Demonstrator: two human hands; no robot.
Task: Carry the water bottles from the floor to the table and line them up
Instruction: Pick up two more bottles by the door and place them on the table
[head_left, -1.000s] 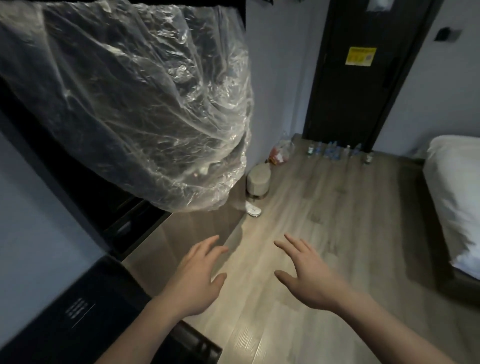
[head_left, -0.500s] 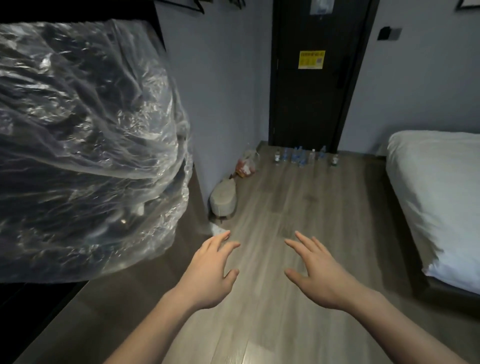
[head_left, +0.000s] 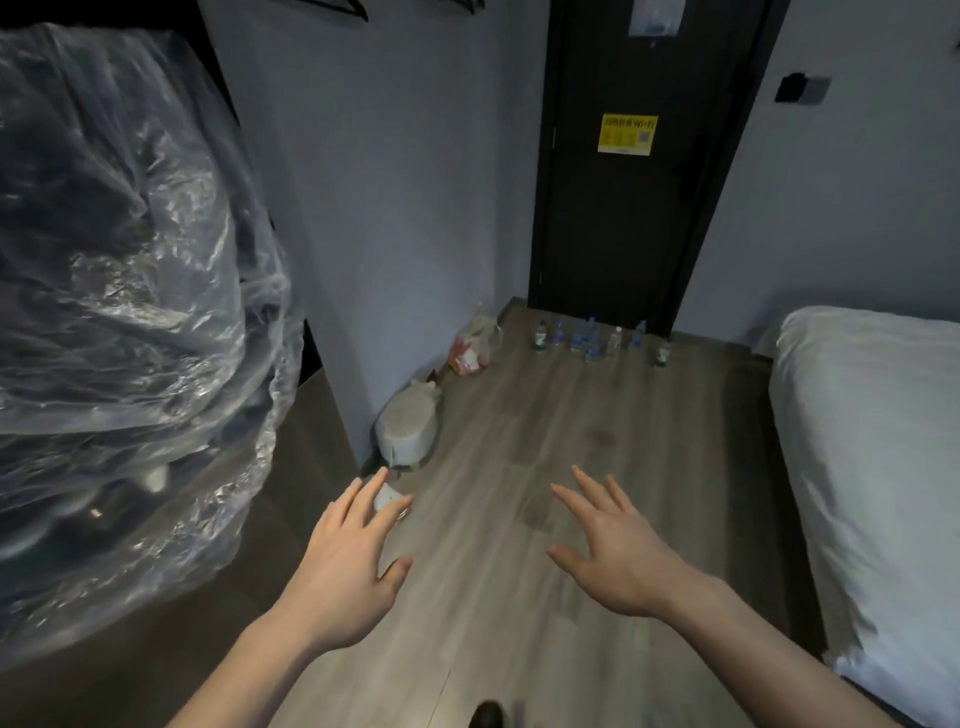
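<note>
Both bare hands out, palms down, holding nothing.
Since 0.5 s ago the small clear plastic water bottles (head_left: 592, 336) by the black door (head_left: 639, 171) look nearer; left hand (head_left: 349, 561) and right hand (head_left: 621, 551) fingers released, wood-plank floor (head_left: 524, 597) open between crinkled clear plastic sheeting (head_left: 130, 322) and white bed (head_left: 872, 467).

One head-worn wide view looks forward and down; floor (head_left: 519, 597) near at bottom, door (head_left: 623, 218) far at top.

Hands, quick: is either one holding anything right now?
Left hand: open, fingers spread, holding nothing.
Right hand: open, fingers spread, holding nothing.
</note>
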